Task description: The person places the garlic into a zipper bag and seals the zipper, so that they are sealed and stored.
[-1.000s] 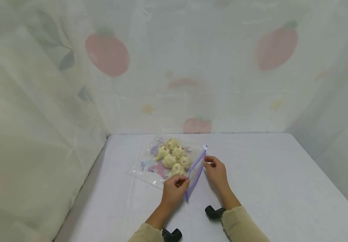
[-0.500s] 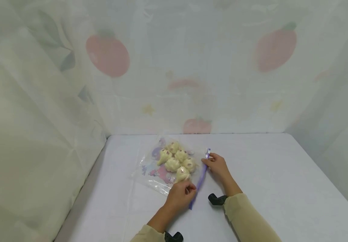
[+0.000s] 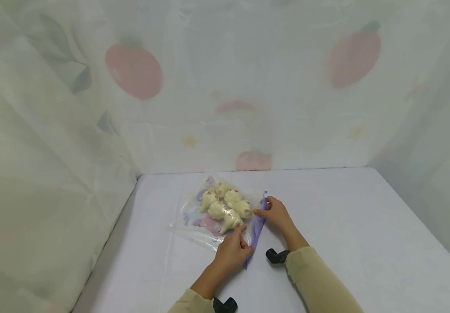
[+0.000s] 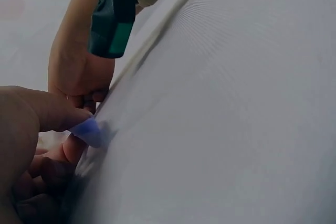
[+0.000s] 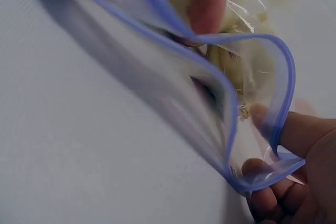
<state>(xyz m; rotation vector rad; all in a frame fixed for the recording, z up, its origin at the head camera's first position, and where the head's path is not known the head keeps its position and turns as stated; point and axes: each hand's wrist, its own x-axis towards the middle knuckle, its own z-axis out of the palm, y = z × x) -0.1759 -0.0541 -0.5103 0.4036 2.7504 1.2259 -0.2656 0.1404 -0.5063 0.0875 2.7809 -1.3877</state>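
Several pale garlic bulbs (image 3: 217,210) lie inside a clear printed zip bag (image 3: 195,235), flat on the table. Its purple zip edge (image 3: 259,224) faces right. At the near part of that edge my left hand (image 3: 230,252) pinches the bag, its index finger stretched over the plastic toward the bulbs. My right hand (image 3: 277,216) grips the far end of the edge between thumb and fingers. From the right wrist, the bag's mouth (image 5: 231,95) gapes, with my right hand (image 5: 315,156) at its corner. In the left wrist view, my left thumb (image 4: 47,109) touches the bluish bag edge (image 4: 88,131).
A white cloth covers the table (image 3: 346,234). Pale fruit-printed curtains (image 3: 287,87) stand behind and at both sides. A black camera mount (image 3: 225,305) sits on the left wrist, another black mount (image 3: 276,256) on the right.
The bag's mouth edge has moved slightly nearer, and both hands have shifted along it. The left index finger has straightened over the plastic. The garlic bulbs have shifted a little inside.
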